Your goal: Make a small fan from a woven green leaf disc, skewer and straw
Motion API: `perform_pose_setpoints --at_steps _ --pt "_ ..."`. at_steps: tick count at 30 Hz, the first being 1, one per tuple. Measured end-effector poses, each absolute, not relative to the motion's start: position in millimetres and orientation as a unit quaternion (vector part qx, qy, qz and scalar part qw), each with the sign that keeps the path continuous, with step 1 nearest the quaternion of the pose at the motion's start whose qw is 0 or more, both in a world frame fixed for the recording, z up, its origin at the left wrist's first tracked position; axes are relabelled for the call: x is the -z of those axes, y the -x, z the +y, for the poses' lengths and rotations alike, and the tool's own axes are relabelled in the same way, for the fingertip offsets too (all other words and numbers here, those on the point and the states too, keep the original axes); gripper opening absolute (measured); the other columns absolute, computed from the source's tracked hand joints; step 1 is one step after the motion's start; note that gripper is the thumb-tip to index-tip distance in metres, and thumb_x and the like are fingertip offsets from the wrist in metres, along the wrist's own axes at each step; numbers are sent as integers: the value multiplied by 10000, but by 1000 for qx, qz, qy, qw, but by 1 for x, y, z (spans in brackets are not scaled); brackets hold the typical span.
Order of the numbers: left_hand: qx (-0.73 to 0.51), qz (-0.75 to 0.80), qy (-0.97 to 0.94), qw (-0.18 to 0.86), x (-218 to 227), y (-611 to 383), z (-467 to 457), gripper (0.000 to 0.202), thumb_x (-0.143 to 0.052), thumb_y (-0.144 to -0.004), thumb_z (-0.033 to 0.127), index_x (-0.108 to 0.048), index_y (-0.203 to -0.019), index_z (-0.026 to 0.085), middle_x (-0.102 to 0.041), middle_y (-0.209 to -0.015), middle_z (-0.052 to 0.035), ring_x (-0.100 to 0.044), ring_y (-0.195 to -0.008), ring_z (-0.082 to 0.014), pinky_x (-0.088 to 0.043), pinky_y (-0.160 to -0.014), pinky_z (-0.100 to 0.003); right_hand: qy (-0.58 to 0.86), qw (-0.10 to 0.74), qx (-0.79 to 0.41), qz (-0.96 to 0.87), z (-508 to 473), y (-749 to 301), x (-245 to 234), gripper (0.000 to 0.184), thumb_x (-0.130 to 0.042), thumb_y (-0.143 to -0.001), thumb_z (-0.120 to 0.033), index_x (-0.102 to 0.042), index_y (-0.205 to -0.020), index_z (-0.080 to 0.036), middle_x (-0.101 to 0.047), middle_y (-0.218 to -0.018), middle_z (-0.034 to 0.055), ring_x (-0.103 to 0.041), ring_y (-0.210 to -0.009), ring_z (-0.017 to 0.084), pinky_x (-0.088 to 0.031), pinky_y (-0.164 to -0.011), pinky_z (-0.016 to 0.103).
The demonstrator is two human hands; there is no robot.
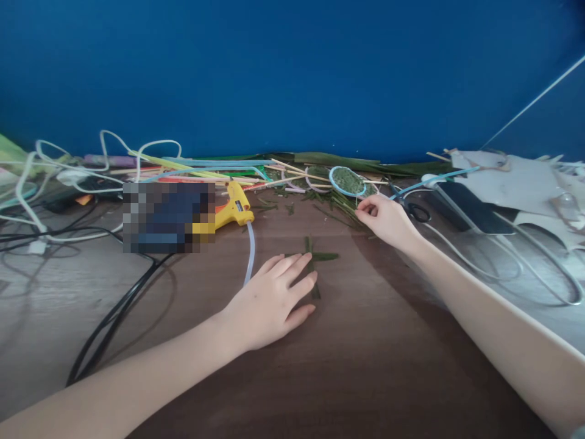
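My left hand (pixel 269 299) lies palm down on the brown table with its fingers spread. Its fingertips rest on the near left side of a cross of green leaf strips (pixel 325 256), whose left part is partly hidden under them. Farther off to the right, my right hand (pixel 386 219) is closed in a pinch at the end of a bundle of thin green leaf strips (pixel 342 204). The fingers cover what they grip there. Just behind that hand stands a blue-rimmed ring filled with green bits (pixel 347 182).
A yellow glue gun (pixel 237 207) with a clear glue stick lies left, beside a blurred dark block (pixel 169 216). Thin sticks (pixel 283 167) and white cables (pixel 34 195) crowd the back. Black-handled scissors (pixel 418 212) and a phone (pixel 475 207) are at right. A blue wall closes off the back.
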State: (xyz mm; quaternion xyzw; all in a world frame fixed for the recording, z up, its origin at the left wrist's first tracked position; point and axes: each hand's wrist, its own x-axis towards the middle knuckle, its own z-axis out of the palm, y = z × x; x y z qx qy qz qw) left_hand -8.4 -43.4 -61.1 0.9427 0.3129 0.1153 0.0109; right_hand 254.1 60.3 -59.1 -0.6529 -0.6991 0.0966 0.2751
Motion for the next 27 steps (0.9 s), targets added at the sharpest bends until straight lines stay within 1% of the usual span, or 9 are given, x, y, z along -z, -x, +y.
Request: perform_pose_setpoints --at_steps 2,8,10,13,16,20,27 --pt "-115 312 -943 12 61 9 -44 378 -425 -879 362 -516 -1173 143 -449 -1340 -163 -433 -1206 -278 -383 -964 -475 657 298 -122 -682 61 -255 58 61 -565 -676 -233 -585 -656 -179 -607 -643 34 -527 -584 166 -411 -619 320" --pt "-113 316 -942 15 63 9 -44 381 -425 -878 364 -513 -1179 146 -442 -1349 -155 -417 -1223 -276 -364 -986 -469 641 403 -211 -618 63 -260 58 95 -613 -638 -273 -638 -657 -183 -681 -748 46 -599 -705 200 -450 -724 361" --pt "-113 316 -942 13 63 9 -44 382 -423 -879 363 -513 -1181 146 -442 -1349 -154 -418 -1223 -274 -360 -991 -467 643 426 -233 -591 63 -261 57 85 -639 -614 -273 -648 -647 -195 -686 -738 40 -610 -740 215 -451 -761 378" --pt "-112 316 -942 11 63 9 -44 381 -421 -880 362 -518 -1176 143 -441 -1350 -158 -424 -1219 -277 -361 -990 -468 649 453 -261 -552 63 -260 56 56 -664 -581 -253 -647 -619 -215 -684 -699 30 -617 -731 227 -456 -772 402" --pt "-113 316 -942 11 62 9 -44 378 -420 -880 361 -517 -1175 144 -441 -1349 -160 -425 -1218 -278 -369 -981 -470 650 459 -288 -533 63 -259 54 48 -662 -576 -220 -633 -615 -227 -674 -654 26 -622 -693 230 -468 -739 413" --pt "-111 315 -943 7 62 9 -44 379 -412 -883 360 -511 -1182 147 -443 -1348 -155 -424 -1220 -273 -364 -985 -465 640 448 -313 -540 62 -259 50 75 -640 -601 -177 -622 -653 -228 -665 -623 30 -641 -713 242 -474 -717 413" --pt "-104 318 -942 8 62 8 -44 381 -420 -880 358 -508 -1186 147 -433 -1358 -153 -421 -1224 -273 -351 -998 -458 621 430 -299 -583 60 -264 46 107 -648 -641 -249 -631 -744 -225 -677 -625 46 -654 -722 263 -476 -683 424"
